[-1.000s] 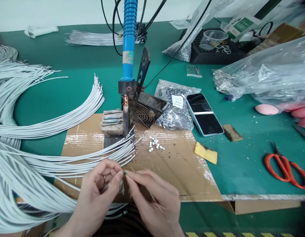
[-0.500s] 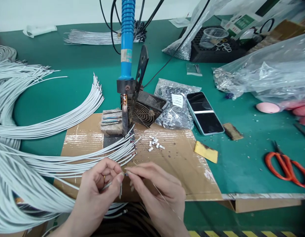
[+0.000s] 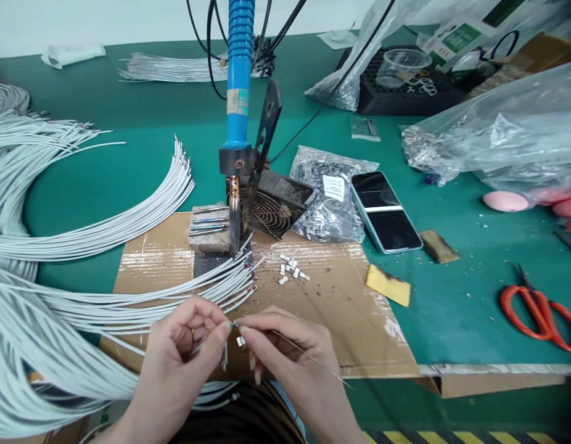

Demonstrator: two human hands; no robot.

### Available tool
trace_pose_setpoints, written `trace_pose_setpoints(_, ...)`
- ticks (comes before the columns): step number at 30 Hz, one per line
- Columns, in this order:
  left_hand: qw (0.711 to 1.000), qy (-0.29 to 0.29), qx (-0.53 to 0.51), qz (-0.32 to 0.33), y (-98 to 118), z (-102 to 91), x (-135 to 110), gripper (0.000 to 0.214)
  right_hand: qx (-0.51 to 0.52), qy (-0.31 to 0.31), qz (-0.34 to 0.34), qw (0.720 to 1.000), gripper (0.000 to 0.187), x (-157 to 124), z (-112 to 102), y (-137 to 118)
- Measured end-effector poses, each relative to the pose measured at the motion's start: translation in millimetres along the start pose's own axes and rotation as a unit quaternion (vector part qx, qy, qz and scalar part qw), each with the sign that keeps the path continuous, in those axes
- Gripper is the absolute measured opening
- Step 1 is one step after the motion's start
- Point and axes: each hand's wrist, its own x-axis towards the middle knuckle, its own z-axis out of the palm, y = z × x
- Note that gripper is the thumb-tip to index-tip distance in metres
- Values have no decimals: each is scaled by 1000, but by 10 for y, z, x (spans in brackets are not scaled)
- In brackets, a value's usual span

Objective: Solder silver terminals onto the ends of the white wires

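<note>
My left hand [image 3: 184,351] is pinched on the tip of a white cable [image 3: 206,346] near the front edge of the cardboard sheet [image 3: 332,314]. My right hand [image 3: 285,357] meets it fingertip to fingertip, pinching a small white connector piece [image 3: 240,341], with a thin wire [image 3: 313,361] running across its fingers. A fan of white cables [image 3: 165,296] lies just beyond my left hand. Several small white connector pieces [image 3: 291,270] sit on the cardboard ahead. A blue-handled soldering iron [image 3: 237,123] stands upright in its holder behind them.
Large bundles of white cables [image 3: 31,246] fill the left of the green bench. A small fan [image 3: 271,209], a bag of parts [image 3: 327,197], a phone [image 3: 385,213], a yellow sponge [image 3: 387,285] and orange scissors [image 3: 539,311] lie to the right. Plastic bags [image 3: 498,142] sit at the back right.
My right hand's fingers have shifted slightly and the small white connector piece now shows between the fingertips. Both hands stay at the same spot.
</note>
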Motion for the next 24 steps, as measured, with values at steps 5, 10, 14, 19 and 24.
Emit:
trace_pose_setpoints(5,1000,1,11,11,-18,19,-12,22,-71,29,-63,995,14,5,27,-52)
trace_pose_setpoints(10,1000,0,-3,2,-44,27,-16,26,-127,53,-110,984,16,-21,54,-42)
trace_pose_setpoints(14,998,-31,-48,-20,-108,-25,13,32,-205,59,-161,964,19,-68,74,-29)
trace_pose_setpoints(19,991,-98,-80,-53,-220,-120,86,36,-372,29,-352,859,39,-103,-48,20)
trace_pose_setpoints(24,990,-111,-62,-59,-203,-107,97,35,-413,-42,-376,829,44,-77,-271,-40)
